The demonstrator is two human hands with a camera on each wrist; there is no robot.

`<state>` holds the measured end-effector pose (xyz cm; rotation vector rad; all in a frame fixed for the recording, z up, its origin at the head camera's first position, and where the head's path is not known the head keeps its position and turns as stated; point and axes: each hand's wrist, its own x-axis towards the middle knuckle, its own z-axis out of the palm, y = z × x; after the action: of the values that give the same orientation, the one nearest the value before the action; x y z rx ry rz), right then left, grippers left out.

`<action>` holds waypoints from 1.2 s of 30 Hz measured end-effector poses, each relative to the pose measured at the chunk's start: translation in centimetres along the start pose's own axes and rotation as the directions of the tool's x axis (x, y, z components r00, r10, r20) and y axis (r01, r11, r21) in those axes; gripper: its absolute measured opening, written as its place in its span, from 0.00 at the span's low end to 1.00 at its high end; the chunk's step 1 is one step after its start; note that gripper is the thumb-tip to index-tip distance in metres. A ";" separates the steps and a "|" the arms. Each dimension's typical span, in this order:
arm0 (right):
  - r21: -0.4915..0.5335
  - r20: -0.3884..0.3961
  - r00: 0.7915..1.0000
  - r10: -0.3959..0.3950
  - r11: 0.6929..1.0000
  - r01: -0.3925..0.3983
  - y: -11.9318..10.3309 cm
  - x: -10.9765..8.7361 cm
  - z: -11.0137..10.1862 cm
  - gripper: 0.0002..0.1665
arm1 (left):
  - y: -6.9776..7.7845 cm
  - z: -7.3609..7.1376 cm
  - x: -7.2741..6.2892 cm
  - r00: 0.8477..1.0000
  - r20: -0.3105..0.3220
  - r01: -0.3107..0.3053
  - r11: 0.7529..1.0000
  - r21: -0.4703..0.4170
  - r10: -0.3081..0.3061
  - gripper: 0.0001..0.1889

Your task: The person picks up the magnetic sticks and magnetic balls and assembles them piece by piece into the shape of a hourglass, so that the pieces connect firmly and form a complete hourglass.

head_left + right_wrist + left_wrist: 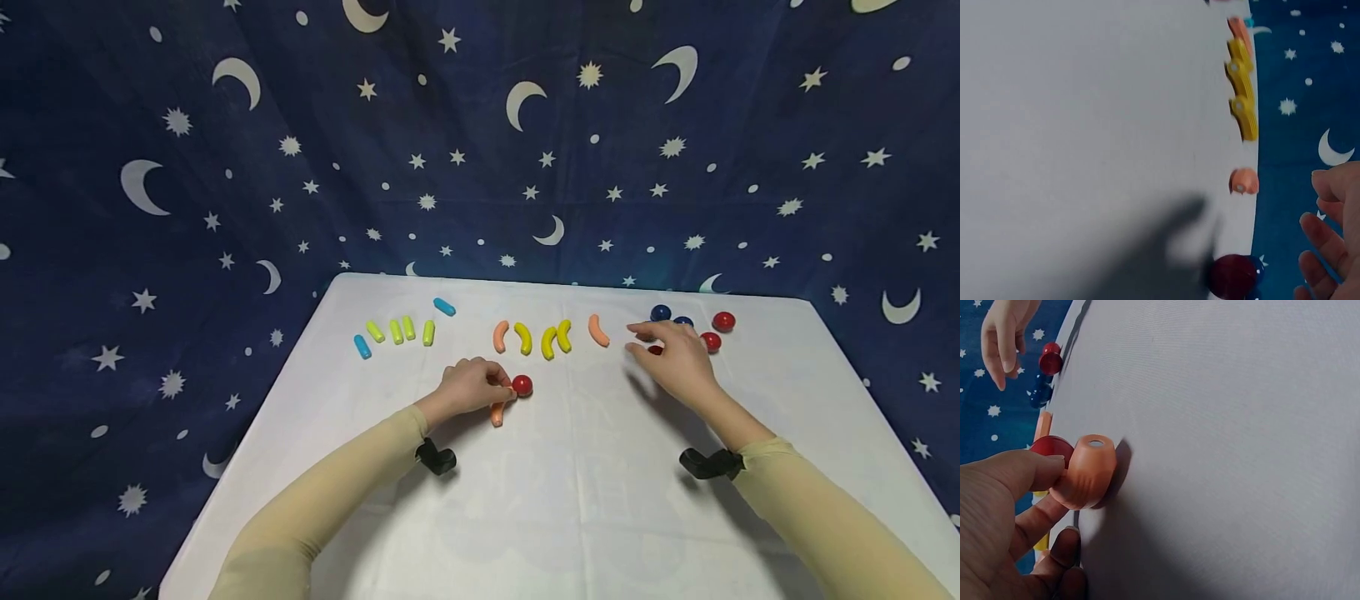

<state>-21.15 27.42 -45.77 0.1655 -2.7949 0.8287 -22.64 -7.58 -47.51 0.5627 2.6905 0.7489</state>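
Observation:
Between thumb and index finger, my left hand (471,385) pinches a curved orange bead-like piece (1088,475) with a hole in its end. A glossy red ball (522,386) sits against that piece on the table, just right of the fingertips. Farther right, my right hand (681,360) hovers with fingers loosely bent and apart, nothing between them. Below and around it lie dark blue balls (661,312) and red balls (723,322); the hand partly hides some of them. In the right wrist view, a dark red ball (1233,276) lies near the right hand's shadow.
Across the white table (517,517), toward the back, lie three yellow curved pieces (549,342) with an orange one (597,331) to their right and another (500,337) left. Several lime-green rods (428,333) and two blue rods (362,347) lie back left. A starry cloth (480,150) hangs behind.

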 end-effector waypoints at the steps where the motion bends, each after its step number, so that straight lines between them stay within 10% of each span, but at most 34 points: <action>1: -0.014 -0.002 1.000 0.001 1.000 -0.001 0.1 0.3 0.1 0.23 | 0.0 0.0 0.0 1.000 0.003 -0.001 1.000 -0.004 0.001 0.08; 21: -0.311 0.093 0.985 0.145 0.944 -0.110 -1.1 5.8 4.6 0.19 | -0.1 -0.1 0.5 0.999 0.024 0.021 1.000 -0.008 -0.020 0.08; 36: -0.130 0.312 0.947 0.077 0.991 -0.038 -3.4 -1.3 4.4 0.18 | -0.7 -0.5 -0.3 0.999 0.023 0.049 0.999 -0.008 -0.049 0.09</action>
<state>-20.10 22.25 -47.94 0.2145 -3.1557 0.6927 -22.79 -8.45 -47.48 0.4978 2.6689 0.7357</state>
